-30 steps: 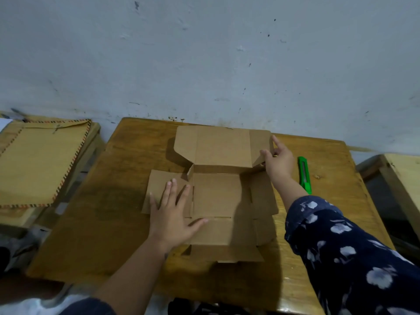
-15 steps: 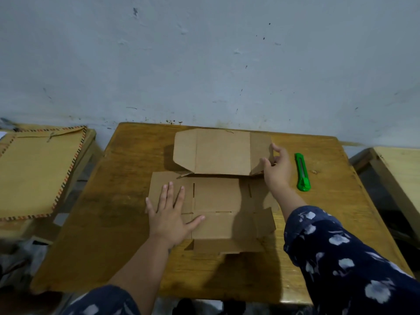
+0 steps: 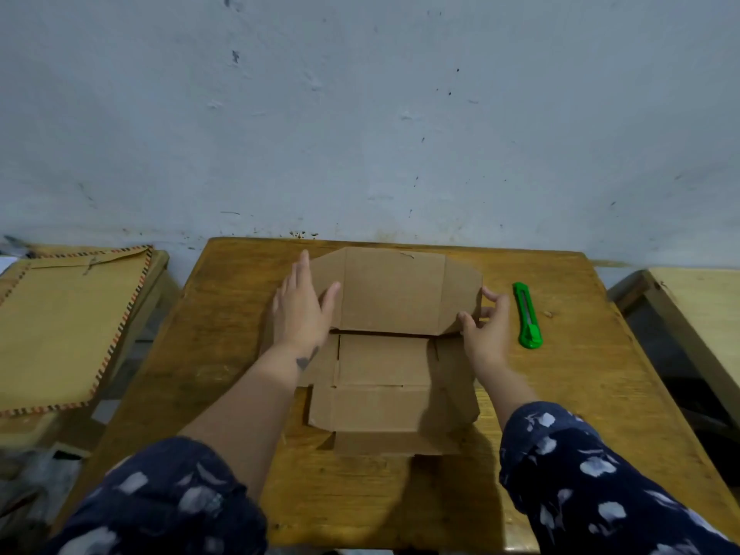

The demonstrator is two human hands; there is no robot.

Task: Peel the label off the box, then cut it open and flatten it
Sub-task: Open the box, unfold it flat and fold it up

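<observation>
An unfolded brown cardboard box point(image 3: 384, 366) lies spread out on the wooden table point(image 3: 224, 354). Its far lid panel point(image 3: 394, 290) is tilted up a little from the rest. My left hand point(image 3: 302, 310) rests with straight fingers on the lid's left wing. My right hand point(image 3: 486, 332) pinches the lid's right wing between thumb and fingers. A green utility knife point(image 3: 527, 316) lies on the table just right of my right hand. No label shows on the cardboard.
A grey wall stands right behind the table. A brown envelope with a striped border point(image 3: 68, 326) lies on a stool to the left. Another wooden stool point(image 3: 696, 314) stands to the right, a gap away.
My left hand has moved from the near left flap up to the lid's left wing. The lid has dropped lower and the box lies flatter. My right hand stays at the lid's right wing.
</observation>
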